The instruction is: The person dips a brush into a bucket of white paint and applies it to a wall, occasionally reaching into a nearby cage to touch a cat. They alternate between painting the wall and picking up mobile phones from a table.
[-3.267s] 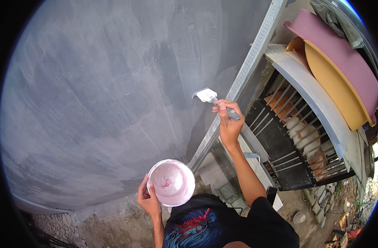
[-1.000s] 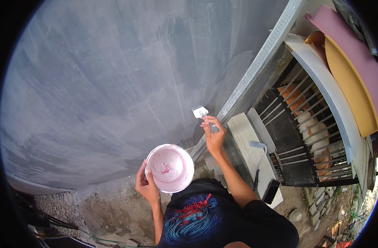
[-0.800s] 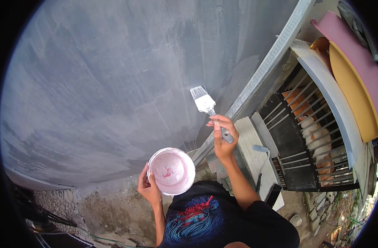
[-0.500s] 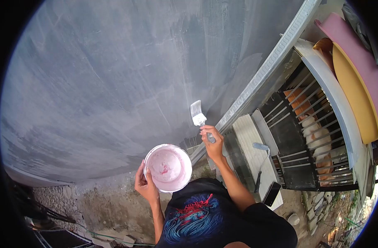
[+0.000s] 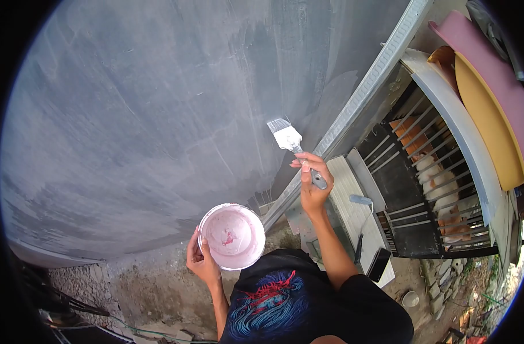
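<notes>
My right hand (image 5: pixel 315 180) grips a paintbrush (image 5: pixel 288 137) by its grey handle. White paint coats the lower part of the brush, and its bristles point up and to the left, right at the grey wall (image 5: pixel 159 114). Darker and lighter streaks run over that wall. In my left hand (image 5: pixel 203 258) is a white bucket (image 5: pixel 232 236), held by its side with the thumb near the rim. The bucket tilts so its inside faces me, showing pinkish residue and a small red patch at the bottom.
A metal strip (image 5: pixel 365 89) edges the wall on the right. Beyond it stands a barred cage (image 5: pixel 428 178) with a white and orange animal inside. Yellow (image 5: pixel 491 126) and pink basins (image 5: pixel 485 63) rest on top. A board (image 5: pixel 354 200) holds a paint roller (image 5: pixel 362 221) and a phone (image 5: pixel 379 265).
My right hand and the paintbrush have moved up and to the right, and the brush leans further left. My left hand and the bucket stay almost where they were.
</notes>
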`<state>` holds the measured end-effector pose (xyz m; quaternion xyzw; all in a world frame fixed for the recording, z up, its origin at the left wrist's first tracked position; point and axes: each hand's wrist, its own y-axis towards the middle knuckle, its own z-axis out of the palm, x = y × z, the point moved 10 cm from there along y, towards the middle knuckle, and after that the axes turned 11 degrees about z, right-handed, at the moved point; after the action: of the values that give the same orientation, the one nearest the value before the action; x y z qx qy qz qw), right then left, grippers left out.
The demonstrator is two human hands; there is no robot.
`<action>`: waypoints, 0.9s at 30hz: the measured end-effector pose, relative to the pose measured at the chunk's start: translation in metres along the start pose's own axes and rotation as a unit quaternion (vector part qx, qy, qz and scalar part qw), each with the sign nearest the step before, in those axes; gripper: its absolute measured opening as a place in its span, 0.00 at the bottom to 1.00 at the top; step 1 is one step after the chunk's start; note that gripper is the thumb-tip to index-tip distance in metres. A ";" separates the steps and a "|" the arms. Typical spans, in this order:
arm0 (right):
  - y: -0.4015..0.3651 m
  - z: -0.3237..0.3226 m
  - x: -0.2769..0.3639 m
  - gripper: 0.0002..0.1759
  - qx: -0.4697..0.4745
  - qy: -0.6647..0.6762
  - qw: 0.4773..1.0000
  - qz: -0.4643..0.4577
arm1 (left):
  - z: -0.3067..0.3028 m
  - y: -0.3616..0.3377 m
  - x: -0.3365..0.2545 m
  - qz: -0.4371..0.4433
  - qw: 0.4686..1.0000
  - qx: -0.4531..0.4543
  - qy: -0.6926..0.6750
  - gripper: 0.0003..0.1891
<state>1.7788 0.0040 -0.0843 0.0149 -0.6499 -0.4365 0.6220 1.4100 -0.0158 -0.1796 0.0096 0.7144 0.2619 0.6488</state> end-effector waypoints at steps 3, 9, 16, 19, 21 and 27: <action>-0.008 -0.008 0.017 0.03 -0.031 0.032 0.998 -0.051 | 0.000 -0.003 0.000 -0.002 1.000 -0.002 -0.001 0.17; -0.059 0.012 -0.063 0.04 0.055 -0.035 0.995 0.080 | 0.006 -0.004 -0.002 0.001 1.000 0.006 0.000 0.17; -0.088 -0.016 -0.076 0.01 0.035 0.057 0.960 0.270 | 0.032 -0.005 -0.003 0.007 0.998 0.063 -0.002 0.17; -0.092 -0.037 -0.045 0.03 0.016 0.123 0.949 0.290 | 0.047 -0.009 -0.002 0.000 0.995 0.095 -0.004 0.17; -0.092 -0.056 -0.017 0.03 -0.001 0.123 0.954 0.275 | 0.053 -0.009 0.002 0.004 0.993 0.115 -0.007 0.17; -0.104 -0.071 0.038 0.06 0.046 0.161 0.922 0.348 | 0.071 -0.006 -0.006 -0.003 0.987 0.159 -0.016 0.17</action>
<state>1.7740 -0.1208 -0.1262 -0.1138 -0.5243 -0.1540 0.8297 1.4794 0.0024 -0.1778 0.1146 0.7362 0.1430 0.6515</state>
